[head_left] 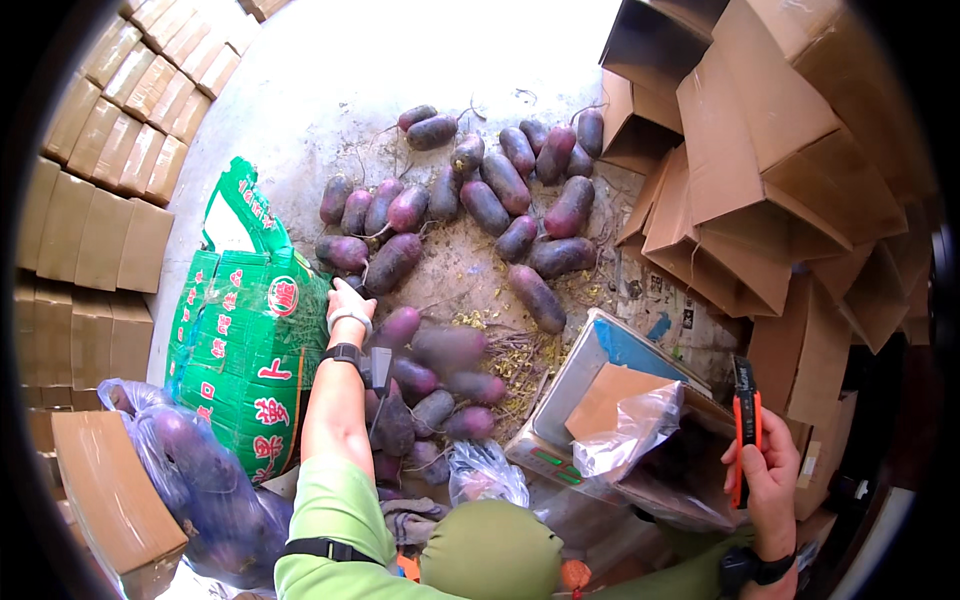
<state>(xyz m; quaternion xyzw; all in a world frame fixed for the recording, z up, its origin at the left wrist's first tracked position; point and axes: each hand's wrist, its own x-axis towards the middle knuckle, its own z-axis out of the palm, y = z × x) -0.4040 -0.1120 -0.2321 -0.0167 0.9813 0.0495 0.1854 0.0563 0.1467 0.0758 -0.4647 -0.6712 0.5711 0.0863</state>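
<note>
My left hand (pixel 350 306) reaches out at the right side of a green printed sack (pixel 240 340). Its fingers and thumb close around the end of a dark purple radish (pixel 356 287), mostly hidden by the hand. Several more long purple radishes (pixel 395 262) lie around it on the floor; one (pixel 449 348) below and to the right is smeared by motion. At the right, my right hand (pixel 768 462) grips an orange and black utility knife (pixel 746 425), held upright above the edge of a scale (pixel 590 400).
Cardboard sheet and clear plastic (pixel 640 425) lie over the scale. Folded cardboard boxes (pixel 760 190) crowd the right; stacked cartons (pixel 95 240) line the left. A clear bag of radishes (pixel 205 480) stands beside a carton (pixel 115 490). Yellowish plant scraps (pixel 500 370) litter the floor.
</note>
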